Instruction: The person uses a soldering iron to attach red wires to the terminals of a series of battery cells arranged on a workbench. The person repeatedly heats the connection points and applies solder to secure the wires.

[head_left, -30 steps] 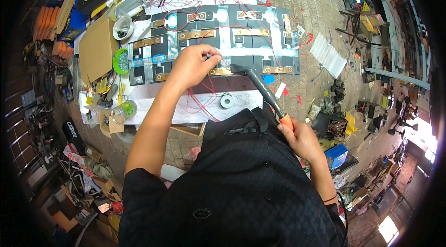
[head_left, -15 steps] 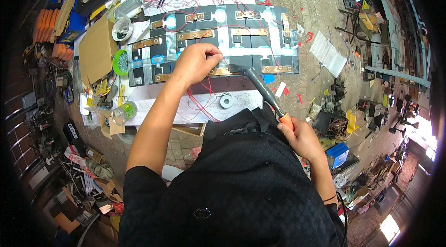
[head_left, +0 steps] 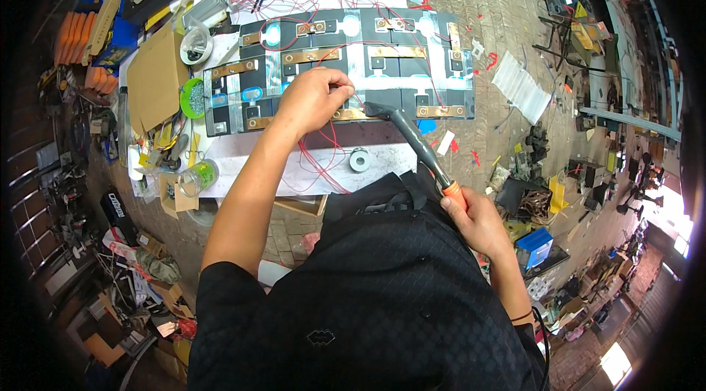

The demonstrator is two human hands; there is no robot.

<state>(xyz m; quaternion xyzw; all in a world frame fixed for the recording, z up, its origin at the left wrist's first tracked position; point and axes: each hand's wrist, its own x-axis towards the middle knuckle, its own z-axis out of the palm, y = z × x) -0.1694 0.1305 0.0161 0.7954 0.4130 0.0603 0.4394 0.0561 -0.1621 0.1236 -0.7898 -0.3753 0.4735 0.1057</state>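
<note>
Green bowl [head_left: 194, 98] near left edge of pack [head_left: 395, 71], upper centre of frame. Left hand [head_left: 315, 100] pinching red wire [head_left: 358, 99] over pack — open table [head_left: 390, 158] around roll [head_left: 353, 160] below. Iron [head_left: 417, 139] tip at copper strip [head_left: 348, 114] — right hand [head_left: 476, 220] gripping handle [head_left: 454, 194]. Hands, iron unmoved since earlier frame.

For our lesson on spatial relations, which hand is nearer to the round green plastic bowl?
Left. The left hand is to the right of the bowl; the right hand is farther right and lower in the picture.
</note>
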